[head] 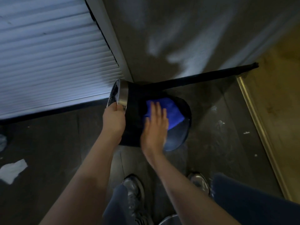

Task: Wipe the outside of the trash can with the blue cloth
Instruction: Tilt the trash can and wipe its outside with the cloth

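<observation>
The trash can (131,114), 1 in no., black w/ a shiny metal rim, was seen tipped on its side on the dark floor (56,143), in the corner by the slatted shutter (48,54) and the wall (178,38). It was steadied by the left hand (113,117), whose grip was closed on the metal rim. The blue cloth (164,111), 1 only, was pressed flat vs. the can's dark side, near the base end, under the right hand (155,127); fingers spread, palm down, nothing pinched. Step in hand, as judged: wiping of the outer wall was under way. Blur on the right hand suggested motion. Next move would prob. call for the can to be rolled by the rim so unwiped sides come up, w/ pressure kept on the cloth. Also counted: 2 shoes, 1 white scrap (13,169) on the floor at left.
</observation>
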